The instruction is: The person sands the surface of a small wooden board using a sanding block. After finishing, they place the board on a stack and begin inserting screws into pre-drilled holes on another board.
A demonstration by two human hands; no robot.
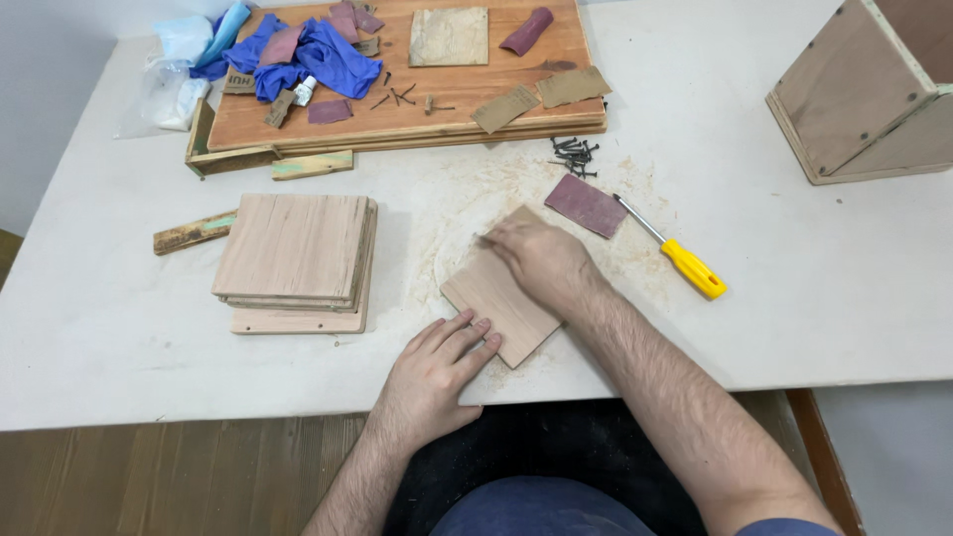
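Wood panel (496, 303) lies flat on the table (794, 298), left hand (437, 372) open, fingers pinning its edge so it cannot slide, right hand (536, 256) pressed flat on top (whether it grips something underneath, I cannot tell).

**Light and picture quality**

Even, soft daylight-like light, bright overall. White worktop (814, 298) reads pale, close to washed out at the far right, with no hard glare. Shadows short and faint: a soft one right of the stack of wooden boards (296, 260), a thin one under the right hand (541, 258). Right hand slightly smeared by motion blur at the fingers; left hand (437, 372) sharp. Wide-angle view: worktop edges bow slightly toward the corners. Floor below the near edge darker. Focus otherwise holds throughout.
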